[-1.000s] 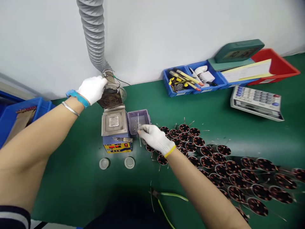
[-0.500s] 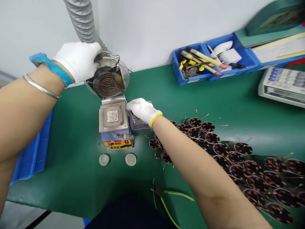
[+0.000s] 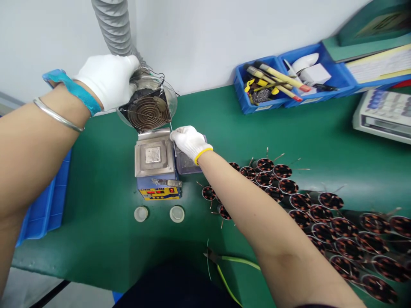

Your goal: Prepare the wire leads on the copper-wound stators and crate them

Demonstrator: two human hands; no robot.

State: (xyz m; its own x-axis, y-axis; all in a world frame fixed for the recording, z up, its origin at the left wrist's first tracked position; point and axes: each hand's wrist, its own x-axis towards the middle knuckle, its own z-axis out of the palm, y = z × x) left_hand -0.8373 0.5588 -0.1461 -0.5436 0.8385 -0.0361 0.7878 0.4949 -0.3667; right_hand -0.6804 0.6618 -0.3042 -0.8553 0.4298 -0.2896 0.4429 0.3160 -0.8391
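Green tabletop (image 3: 102,231) against white wall, left gloved hand (image 3: 107,81) curled closed on top corner of the grilled fan (image 3: 149,112) behind the solder pot (image 3: 140,159), right gloved hand (image 3: 188,140) pinching a thin rod (image 3: 175,150) between pot and purple tray (image 3: 189,167), fingers together.

Bench surface (image 3: 105,184): green. Lying directly on it: box-shaped unit (image 3: 157,171) with yellow panel; purple tray (image 3: 187,167) just beside its right side; two small dishes (image 3: 177,214) in front; green-handled pliers (image 3: 237,259) near the front edge; copper-ended cylinders (image 3: 288,186) clustered right; blue bins (image 3: 241,96) rear; calculator (image 3: 382,124), blurred, right.
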